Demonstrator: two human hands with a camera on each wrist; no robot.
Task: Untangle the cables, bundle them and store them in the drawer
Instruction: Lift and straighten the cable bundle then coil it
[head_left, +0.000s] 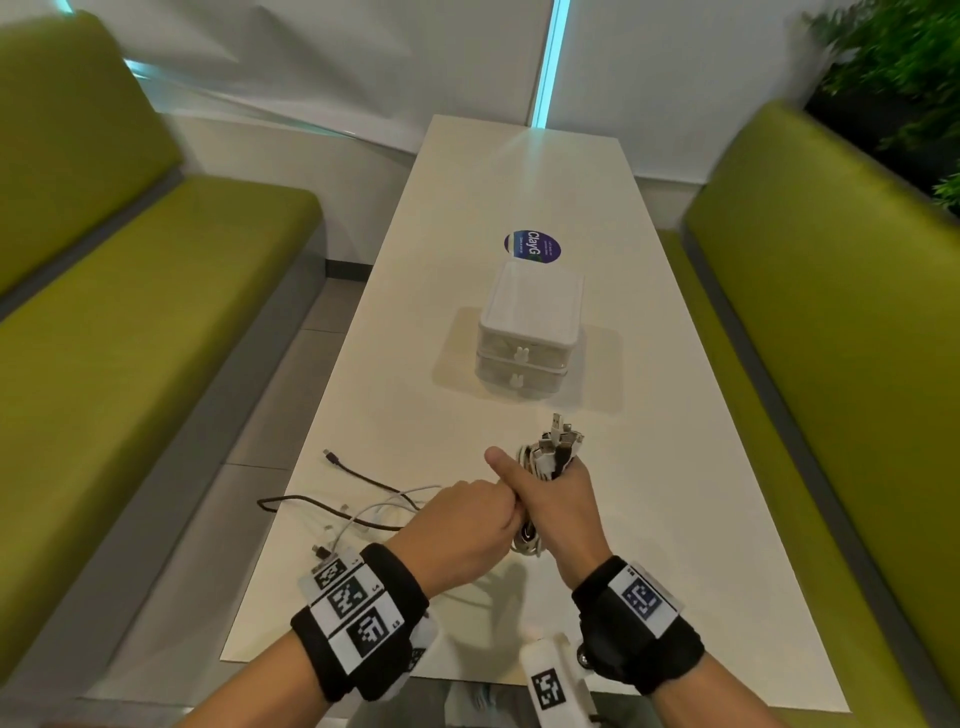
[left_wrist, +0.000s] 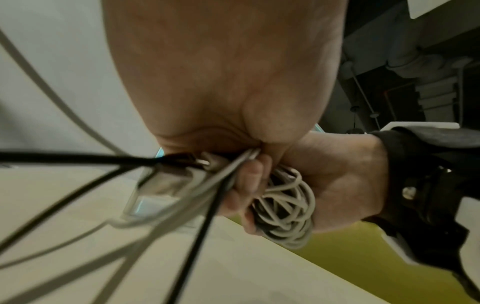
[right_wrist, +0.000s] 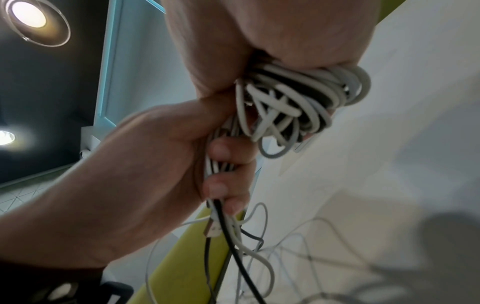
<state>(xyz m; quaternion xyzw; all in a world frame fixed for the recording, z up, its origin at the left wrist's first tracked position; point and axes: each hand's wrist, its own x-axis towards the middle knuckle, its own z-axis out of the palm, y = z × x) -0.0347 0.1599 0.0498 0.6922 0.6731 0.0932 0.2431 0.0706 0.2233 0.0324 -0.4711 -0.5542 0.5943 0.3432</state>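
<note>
My right hand (head_left: 553, 493) grips a coiled bundle of white and black cables (head_left: 550, 457), whose plug ends stick up above the fist. In the right wrist view the coil (right_wrist: 298, 102) bulges out under my right hand (right_wrist: 272, 41). My left hand (head_left: 475, 522) is pressed against the right one and grips the loose strands (right_wrist: 221, 166) that run from the coil. Those strands (left_wrist: 103, 185) trail down to the table. The loose cable tails (head_left: 363, 504), black and white, lie on the white table (head_left: 519, 182) to the left. The white two-drawer unit (head_left: 524, 332) stands beyond my hands, both drawers closed.
A round blue sticker (head_left: 532, 247) lies on the table behind the drawer unit. Green benches flank the table on the left (head_left: 130, 312) and on the right (head_left: 831, 312). The table's near edge (head_left: 467, 667) runs under my wrists.
</note>
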